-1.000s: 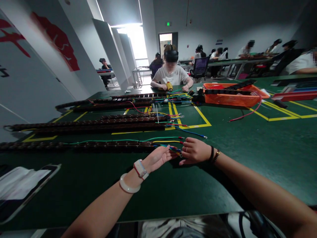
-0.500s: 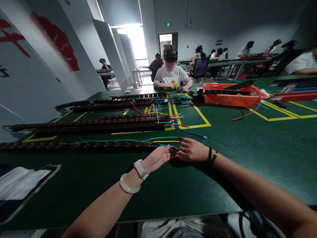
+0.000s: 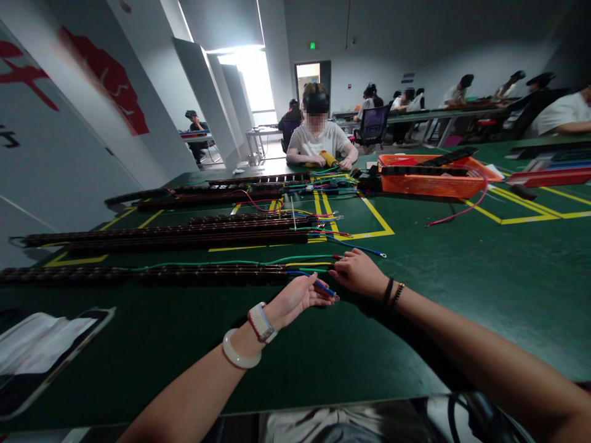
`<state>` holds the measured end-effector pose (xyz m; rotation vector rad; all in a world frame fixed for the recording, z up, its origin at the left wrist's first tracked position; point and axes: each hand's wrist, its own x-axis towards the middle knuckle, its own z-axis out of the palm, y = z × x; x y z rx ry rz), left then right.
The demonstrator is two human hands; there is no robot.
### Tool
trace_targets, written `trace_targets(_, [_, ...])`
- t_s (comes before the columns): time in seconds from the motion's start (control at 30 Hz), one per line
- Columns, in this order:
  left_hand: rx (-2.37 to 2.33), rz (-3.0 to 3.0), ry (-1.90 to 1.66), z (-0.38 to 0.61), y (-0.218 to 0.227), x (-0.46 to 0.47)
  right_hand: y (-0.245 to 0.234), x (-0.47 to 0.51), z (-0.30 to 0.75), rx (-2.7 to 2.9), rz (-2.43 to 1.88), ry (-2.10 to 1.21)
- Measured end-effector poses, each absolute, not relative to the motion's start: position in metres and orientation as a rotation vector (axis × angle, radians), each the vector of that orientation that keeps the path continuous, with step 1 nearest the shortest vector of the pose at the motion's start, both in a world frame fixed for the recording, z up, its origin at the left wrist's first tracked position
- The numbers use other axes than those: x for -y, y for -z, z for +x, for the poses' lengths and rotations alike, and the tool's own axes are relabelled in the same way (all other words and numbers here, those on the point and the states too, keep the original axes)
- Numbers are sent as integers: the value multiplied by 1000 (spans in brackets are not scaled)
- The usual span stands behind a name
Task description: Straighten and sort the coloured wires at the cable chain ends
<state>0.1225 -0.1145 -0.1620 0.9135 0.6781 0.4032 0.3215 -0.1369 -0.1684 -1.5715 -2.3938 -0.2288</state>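
Observation:
My left hand [image 3: 300, 298], palm turned up, has a blue wire [image 3: 324, 287] under its thumb, lying across the fingers with the tip poking out. Just right of it, my right hand [image 3: 362, 271] is closed at the ends of a yellow wire [image 3: 309, 264] and green wires [image 3: 305, 258]; the grip itself is partly hidden behind the fingers. The upper green wire has a red sleeve near its end. All these wires come out of a long dark cable harness [image 3: 221, 271] that runs left along the table.
More dark harnesses [image 3: 184, 234] with coloured wire ends lie beyond on the green table [image 3: 443, 271], marked with yellow tape. An orange basket [image 3: 425, 184] stands at the back right. A paper sheet [image 3: 37, 341] lies at the left. Across the table sits a co-worker [image 3: 318, 138].
My hands have moved apart. The blue wire now lies separate in my left hand, lower than before, while my right hand stays by the yellow and green wires, slightly higher.

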Motion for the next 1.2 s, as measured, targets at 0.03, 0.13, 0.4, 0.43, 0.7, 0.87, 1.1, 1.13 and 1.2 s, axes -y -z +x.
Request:
trace_targets(0.03, [-673,916,-402,123,163,114,170,136,321,2408,-1586,223])
trace_targets(0.13, [-663,924,-397,123,167,112,172,135,318,2442,-1624,229])
trace_targets(0.4, [-648,924,-408,124,168,113,174,135,317,2453,-1701,315])
trace_targets(0.43, [-644,926,-408,124,168,113,174,135,318,2454,-1692,329])
trace_targets(0.7, [-646,908,-414,123,163,115,159,144,322,2392,-1467,442])
trace_targets(0.87, [-636,863,-425,123,163,115,150,156,319,2602,-969,547])
trace_targets(1.1, [-637,832,-449,124,165,114,160,157,312,2657,-817,631])
trace_targets(1.13, [-632,829,-452,124,165,114,160,157,312,2637,-819,628])
trace_targets(1.2, [-612,862,-432,123,165,114,158,157,312,2573,-886,609])
